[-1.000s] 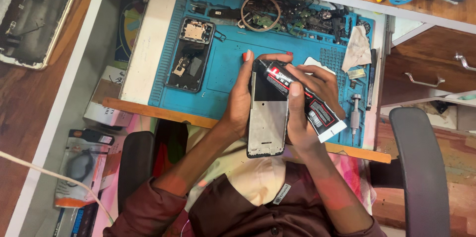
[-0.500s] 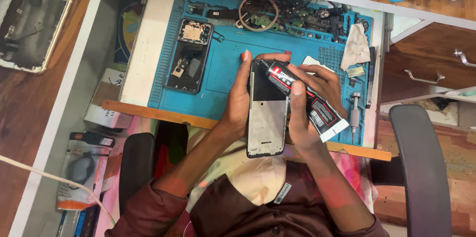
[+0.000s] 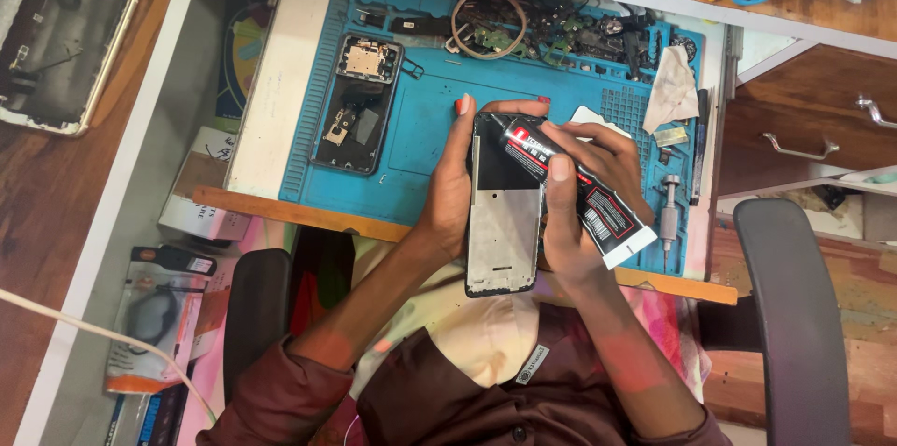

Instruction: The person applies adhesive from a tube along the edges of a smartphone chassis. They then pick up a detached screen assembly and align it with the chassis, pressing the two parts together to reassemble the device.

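head view: my left hand (image 3: 448, 194) wraps tight around the phone frame (image 3: 505, 208) so it stays flat over the blue mat (image 3: 420, 128). my right hand (image 3: 584, 194) squeezes the black glue tube (image 3: 575, 184), tip down near the frame's top edge.

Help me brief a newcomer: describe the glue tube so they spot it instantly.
Start at the blue work mat. Above its near edge, the right hand grips a black glue tube across a phone frame. Only it has a red-and-white label and flat crimped end.
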